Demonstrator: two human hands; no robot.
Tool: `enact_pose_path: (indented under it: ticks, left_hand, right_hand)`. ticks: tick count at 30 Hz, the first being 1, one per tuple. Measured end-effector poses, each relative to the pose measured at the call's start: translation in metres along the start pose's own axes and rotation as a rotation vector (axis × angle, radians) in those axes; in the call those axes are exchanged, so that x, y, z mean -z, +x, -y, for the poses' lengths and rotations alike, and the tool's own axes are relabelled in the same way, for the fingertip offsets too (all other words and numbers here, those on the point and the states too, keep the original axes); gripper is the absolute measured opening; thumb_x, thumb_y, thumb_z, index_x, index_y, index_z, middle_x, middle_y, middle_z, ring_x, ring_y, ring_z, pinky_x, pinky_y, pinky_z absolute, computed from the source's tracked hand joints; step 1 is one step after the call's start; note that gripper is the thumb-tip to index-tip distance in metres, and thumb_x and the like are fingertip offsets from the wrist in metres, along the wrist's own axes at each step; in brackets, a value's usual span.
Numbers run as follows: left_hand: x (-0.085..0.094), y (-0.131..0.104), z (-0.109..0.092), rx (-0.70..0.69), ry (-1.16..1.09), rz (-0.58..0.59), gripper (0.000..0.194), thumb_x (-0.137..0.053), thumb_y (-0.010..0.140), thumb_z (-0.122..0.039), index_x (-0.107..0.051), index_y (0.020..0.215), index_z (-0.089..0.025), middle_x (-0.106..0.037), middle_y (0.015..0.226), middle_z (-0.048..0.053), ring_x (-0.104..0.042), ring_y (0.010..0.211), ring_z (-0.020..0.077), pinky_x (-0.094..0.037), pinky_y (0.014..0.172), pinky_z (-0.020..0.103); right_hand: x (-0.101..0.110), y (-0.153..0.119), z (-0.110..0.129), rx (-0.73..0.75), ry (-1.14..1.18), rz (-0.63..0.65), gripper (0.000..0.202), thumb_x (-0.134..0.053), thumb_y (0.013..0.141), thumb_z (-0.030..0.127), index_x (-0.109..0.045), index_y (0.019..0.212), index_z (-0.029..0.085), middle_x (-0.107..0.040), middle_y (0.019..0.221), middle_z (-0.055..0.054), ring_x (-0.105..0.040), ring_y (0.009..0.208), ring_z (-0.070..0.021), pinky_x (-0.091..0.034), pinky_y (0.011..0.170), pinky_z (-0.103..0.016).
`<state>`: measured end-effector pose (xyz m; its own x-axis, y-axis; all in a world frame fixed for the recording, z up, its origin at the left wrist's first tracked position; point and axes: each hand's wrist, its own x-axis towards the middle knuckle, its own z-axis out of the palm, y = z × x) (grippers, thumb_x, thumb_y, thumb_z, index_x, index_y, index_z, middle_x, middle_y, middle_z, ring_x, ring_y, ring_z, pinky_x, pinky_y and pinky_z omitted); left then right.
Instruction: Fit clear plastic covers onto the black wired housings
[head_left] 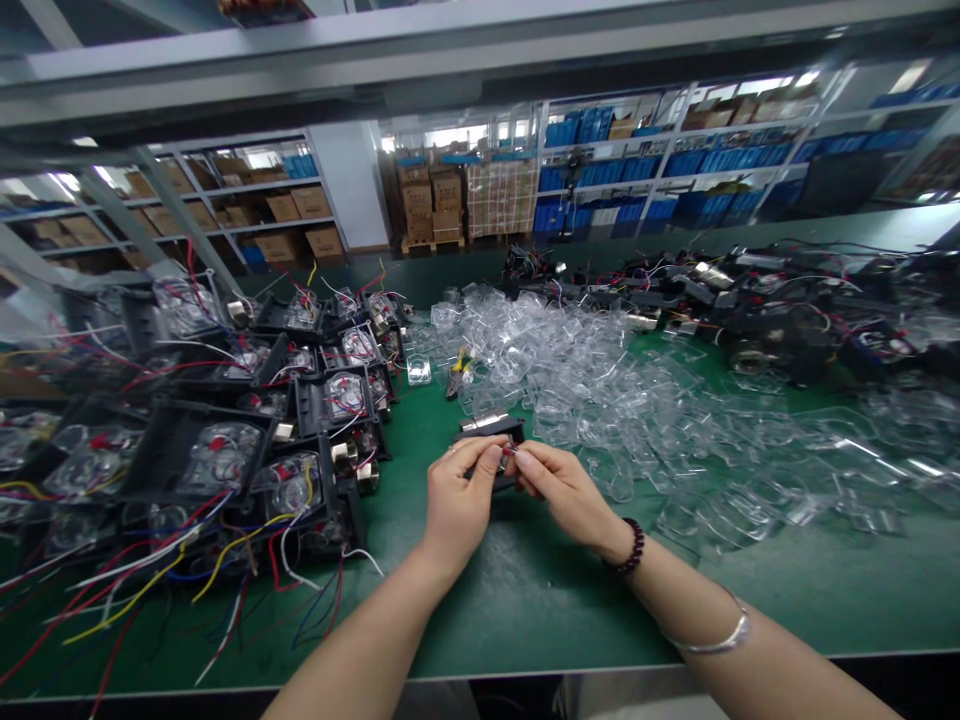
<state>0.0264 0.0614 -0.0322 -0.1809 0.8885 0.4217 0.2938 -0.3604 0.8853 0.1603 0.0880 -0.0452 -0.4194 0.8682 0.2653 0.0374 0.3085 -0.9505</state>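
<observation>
My left hand (465,488) and my right hand (559,485) meet over the green bench, fingertips pinched close together. Between them is a small dark red piece (508,450), perhaps a wire end; its kind is too small to make out. Directly behind and under the fingers lies a black housing (491,432) with a silver metal cylinder (484,422) along its far side. My fingers hide much of that housing. A pair of yellow-handled pliers (457,374) rests just beyond it.
Black housings (161,450) with clear covers and loose coloured wires (225,560) crowd the left side. A wide heap of clear plastic parts (555,340) spreads from the middle to the right. More dark wired assemblies (787,310) lie at the back right. The green bench (525,610) ends near me.
</observation>
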Motion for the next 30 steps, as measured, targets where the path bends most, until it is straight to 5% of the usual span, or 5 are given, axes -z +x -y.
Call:
enact_pose_path:
  ticks: [8,17,22,27,30]
  left_hand:
    - [-0.0019,0.003,0.0034,0.138,-0.107,0.076,0.01,-0.059,0.076,-0.025,-0.064,0.074,-0.017,-0.063,0.072,0.002,-0.058,0.07,0.0151,-0.045,0.066,0.025]
    - [-0.0049,0.0068,0.0038,0.516,-0.678,0.273,0.036,-0.066,0.067,-0.048,-0.058,0.072,-0.014,-0.051,0.052,-0.004,-0.049,0.053,0.0095,-0.041,0.059,0.024]
    - [-0.0038,0.0069,0.0006,0.627,-0.804,0.286,0.037,-0.077,0.057,-0.043,-0.058,0.07,-0.013,-0.052,0.053,-0.004,-0.049,0.052,0.0079,-0.042,0.059,0.022]
    - [-0.0046,0.0059,0.0023,0.656,-0.812,0.295,0.038,-0.076,0.058,-0.045,-0.057,0.07,-0.014,-0.05,0.051,-0.005,-0.046,0.05,0.0067,-0.041,0.058,0.021]
    - [-0.0055,0.0056,0.0039,0.52,-0.671,0.244,0.039,-0.072,0.061,-0.048,-0.06,0.075,-0.014,-0.053,0.054,-0.004,-0.05,0.053,0.0099,-0.042,0.059,0.024]
  right_hand:
    - [0.0007,-0.0009,-0.0017,-0.001,-0.022,0.083,0.043,-0.038,0.087,0.053,-0.051,0.066,0.017,-0.04,0.058,0.003,-0.035,0.053,-0.0099,-0.029,0.05,-0.023]
    - [0.0008,0.0,0.0023,-0.031,0.043,0.103,0.045,-0.041,0.084,0.055,-0.05,0.062,0.017,-0.037,0.054,0.004,-0.032,0.05,-0.0091,-0.026,0.047,-0.023]
    - [0.0004,0.0009,0.0032,-0.043,0.087,0.105,0.046,-0.042,0.083,0.056,-0.05,0.06,0.017,-0.036,0.053,0.004,-0.031,0.049,-0.0088,-0.026,0.047,-0.023]
    - [0.0001,0.0016,0.0022,-0.055,0.088,0.113,0.046,-0.042,0.083,0.056,-0.049,0.06,0.017,-0.037,0.054,0.004,-0.032,0.05,-0.0087,-0.026,0.047,-0.023]
    - [0.0002,0.0018,0.0009,-0.068,0.086,0.095,0.047,-0.043,0.082,0.057,-0.049,0.06,0.016,-0.038,0.054,0.004,-0.032,0.049,-0.0085,-0.026,0.047,-0.023]
